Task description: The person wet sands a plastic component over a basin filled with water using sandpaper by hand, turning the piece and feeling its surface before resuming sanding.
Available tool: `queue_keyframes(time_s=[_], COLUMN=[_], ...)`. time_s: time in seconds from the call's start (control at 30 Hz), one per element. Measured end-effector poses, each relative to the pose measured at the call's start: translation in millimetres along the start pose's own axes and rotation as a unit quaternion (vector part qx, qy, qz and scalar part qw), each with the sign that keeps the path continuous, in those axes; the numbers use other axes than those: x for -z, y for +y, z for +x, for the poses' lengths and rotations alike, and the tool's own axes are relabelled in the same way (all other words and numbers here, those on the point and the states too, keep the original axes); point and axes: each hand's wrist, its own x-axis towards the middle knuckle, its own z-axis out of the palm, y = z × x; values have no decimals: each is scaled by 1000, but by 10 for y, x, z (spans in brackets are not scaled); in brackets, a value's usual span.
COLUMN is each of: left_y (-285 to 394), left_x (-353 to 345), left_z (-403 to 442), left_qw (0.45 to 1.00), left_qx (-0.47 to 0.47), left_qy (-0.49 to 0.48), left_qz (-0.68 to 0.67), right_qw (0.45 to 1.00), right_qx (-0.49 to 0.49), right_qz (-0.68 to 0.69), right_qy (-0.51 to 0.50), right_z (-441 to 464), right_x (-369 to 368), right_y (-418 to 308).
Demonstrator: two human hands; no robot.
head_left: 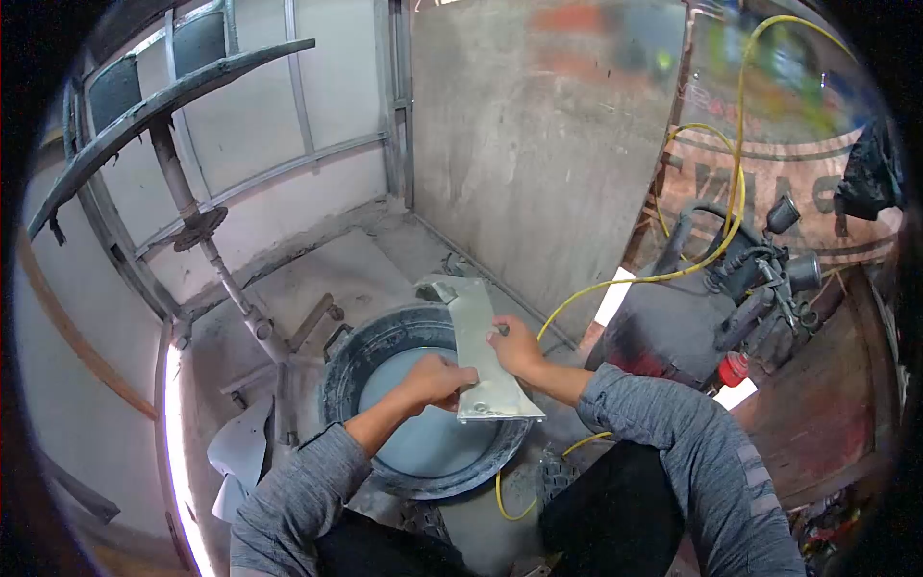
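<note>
A long pale panel (pixel 480 348) with a bent far end is held tilted over a black tub (pixel 341 370) of cloudy grey water. My left hand (pixel 437 382) grips the panel's left edge, thumb on its face and fingers partly hidden beneath. My right hand (pixel 516 348) is closed at the right side of the panel, with its fingers curled against the surface. A small dark spot shows at those fingertips; I cannot make out what it is.
A metal stand (pixel 231 274) with a curved top bar rises at the left, with pale curved pieces (pixel 240 447) at its foot. On the right are a dusty tank (pixel 659 327), spray guns (pixel 779 279) and a yellow hose (pixel 738 183). A large board (pixel 543 144) leans behind.
</note>
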Motion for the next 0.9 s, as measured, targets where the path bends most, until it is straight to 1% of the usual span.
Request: queue_keyframes(time_s=[0.1,0.23,0.3,0.37,0.43,0.47,0.5,0.53,0.6,0.67,0.77,0.8,0.83,0.9], left_y=[33,96,153,150,227,186,246,305,404,483,505,517,523,556], left_x=[-1,-73,-83,-111,-180,-211,-236,-276,-371,-466,-558,-589,-631,-720], left_z=[37,3,-12,79,71,141,133,121,86,73,147,165,181,177], left_qw=[1000,1000,999,1000,999,998,998,997,996,991,991,994,994,988], left_qx=[15,-14,-7,-9,-9,-35,-39,-47,-58,-56,-82,-87,-91,-124], left_qy=[-11,-5,-1,-8,24,20,15,14,6,0,-27,6,-4,48], left_qz=[0,-7,-39,-23,-39,-39,-37,-52,-67,-118,-102,-66,-63,-78], right_qw=[1000,1000,999,999,998,997,994,993,997,996,994,993,992,992], right_qx=[2,4,-3,-10,-15,28,71,70,60,65,81,94,90,94], right_qz=[14,-1,29,17,5,10,14,12,40,19,-1,-1,-3,-22], right_qy=[-6,19,27,42,55,70,84,91,38,49,70,77,86,82], right_z=[53,66,55,59,105,160,179,201,225,162,40,-10,-63,-163], right_x=[-12,82,182,266,320,343,399,472,637,752,912,966,1027,1124], right_y=[60,-10,-56,-112,-70,-14,-20,-20,-49,-92,-160,-197,-228,-254])
